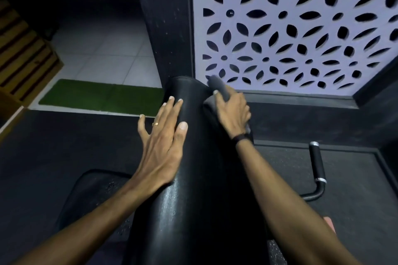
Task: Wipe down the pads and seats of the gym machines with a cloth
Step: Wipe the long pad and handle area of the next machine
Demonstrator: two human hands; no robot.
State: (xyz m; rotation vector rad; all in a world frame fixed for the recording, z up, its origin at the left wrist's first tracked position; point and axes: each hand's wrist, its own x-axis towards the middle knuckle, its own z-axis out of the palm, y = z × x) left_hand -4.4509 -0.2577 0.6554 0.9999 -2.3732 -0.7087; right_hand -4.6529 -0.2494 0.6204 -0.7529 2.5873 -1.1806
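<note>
Hands: left [163, 135] flat on pad [200, 189] | right [233, 114] grips cloth [217, 86] | tiled floor [101, 49]

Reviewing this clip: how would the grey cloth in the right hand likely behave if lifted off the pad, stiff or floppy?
Probably floppy: the cloth folds and bunches under the right hand and drapes over the pad's edge. It looks thin, so likely light. On the shiny pad it may slide easily.

— How are the hands placed on the pad [193, 178]?
— The left hand [163, 135] is laid flat on its left side; the cloth [217, 88] is held against its upper right edge by the right hand [233, 114].
— And around it?
— A seat [97, 196] is set lower left, a handle [318, 168] right, a screen [290, 28] behind.
</note>
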